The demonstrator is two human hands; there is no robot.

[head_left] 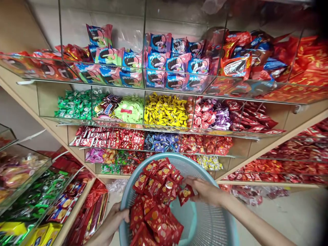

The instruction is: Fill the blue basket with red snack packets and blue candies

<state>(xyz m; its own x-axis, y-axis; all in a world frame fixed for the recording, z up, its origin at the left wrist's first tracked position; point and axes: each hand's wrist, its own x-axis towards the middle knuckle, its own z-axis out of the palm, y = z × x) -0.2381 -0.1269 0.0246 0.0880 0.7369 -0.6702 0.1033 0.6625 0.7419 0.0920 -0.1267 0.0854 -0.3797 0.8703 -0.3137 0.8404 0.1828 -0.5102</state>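
Observation:
A blue-green plastic basket [212, 218] with mesh-like sides takes up the lower middle of the head view. Many small red candy packets with orange fruit prints [161, 184] are heaped along its left side, while its floor shows bare at the centre. My left hand [116, 218] is closed on the left rim, thumb over the edge. Inside the basket, at the right of the heap, my right hand [198, 189] has its fingers closed on a red candy packet [185, 195]. Whether it holds more than this one cannot be made out.
Ahead stand tiered shelves with glass fronts [169, 124]. They hold blue-pink cookie packs [156, 61], yellow candies [166, 110] and green candies [77, 104]. Another shelf unit [74, 205] with packaged snacks is close on the left. Plastic bags [256, 194] lie on the floor at right.

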